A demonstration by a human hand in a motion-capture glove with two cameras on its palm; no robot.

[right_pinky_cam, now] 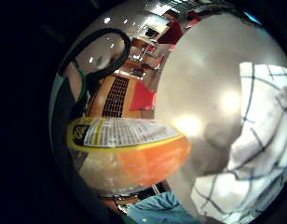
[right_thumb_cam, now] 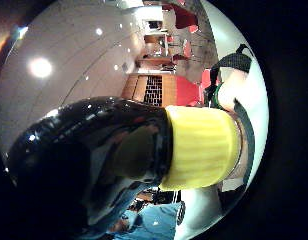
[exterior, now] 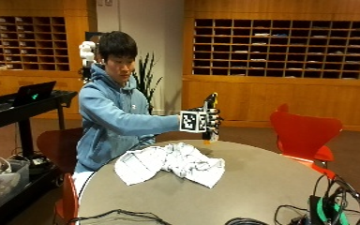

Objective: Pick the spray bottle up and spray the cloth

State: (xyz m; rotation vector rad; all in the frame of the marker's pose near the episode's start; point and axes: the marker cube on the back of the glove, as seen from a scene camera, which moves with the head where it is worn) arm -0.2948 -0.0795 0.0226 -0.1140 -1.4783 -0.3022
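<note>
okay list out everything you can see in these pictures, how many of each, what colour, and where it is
spray bottle: one, orange liquid, yellow collar, black head; held up above the table's far edge
cloth: one, white with dark check lines; crumpled on the table in front of the person
table: one, round, grey
chair: one, red; beside the table
cables: several, black; at the table's near edge
right hand: one, black glove; grips the spray bottle

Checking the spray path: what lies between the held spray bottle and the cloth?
Nothing: outside view shows air and bare table between the spray bottle and cloth.
</note>
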